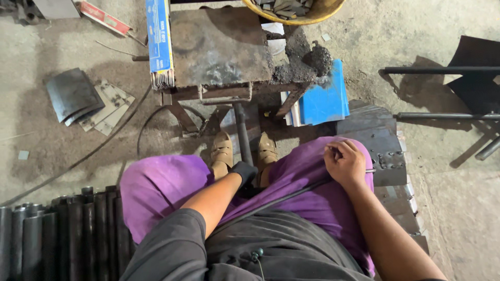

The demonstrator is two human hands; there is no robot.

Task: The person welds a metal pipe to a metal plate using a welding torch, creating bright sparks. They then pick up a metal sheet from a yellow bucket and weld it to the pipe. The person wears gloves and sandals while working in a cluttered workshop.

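Steel-topped counter (219, 47) upper centre; seated worker's gloved left hand (243, 171) clenched on dark rod (241, 132) between feet; bare right hand (345, 164), frame right, curled around thin rod (371, 170) steadied on purple-clad knee.

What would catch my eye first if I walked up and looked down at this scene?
Probably the bright purple trousers of the seated person, filling the lower middle. Between the knees, the left hand in a black glove grips a dark metal rod standing by the tan shoes, while the bare right hand rests on the right thigh, pinching a thin metal stick. Ahead stands a scorched, rusty metal work table with a blue box of welding rods on its left edge.
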